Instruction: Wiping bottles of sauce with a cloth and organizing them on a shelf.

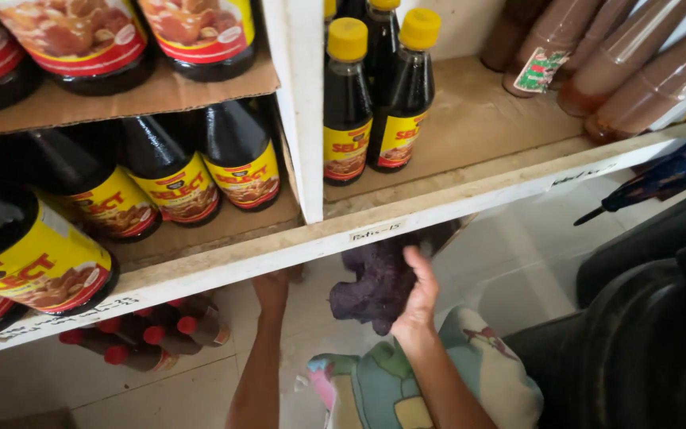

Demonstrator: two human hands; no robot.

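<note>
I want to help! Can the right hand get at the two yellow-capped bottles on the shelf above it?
Probably yes: the right hand holds a purple cloth just below the shelf edge, and nothing stands before the yellow-capped bottles.

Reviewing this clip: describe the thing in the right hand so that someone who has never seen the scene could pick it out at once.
Start at the white shelf board that runs across the picture. Just under its front edge, near the middle, the right hand grips a crumpled dark purple cloth. It is the only soft, purple thing there; its neighbours are hard dark bottles with yellow caps above and red-capped bottles lower left.
</note>
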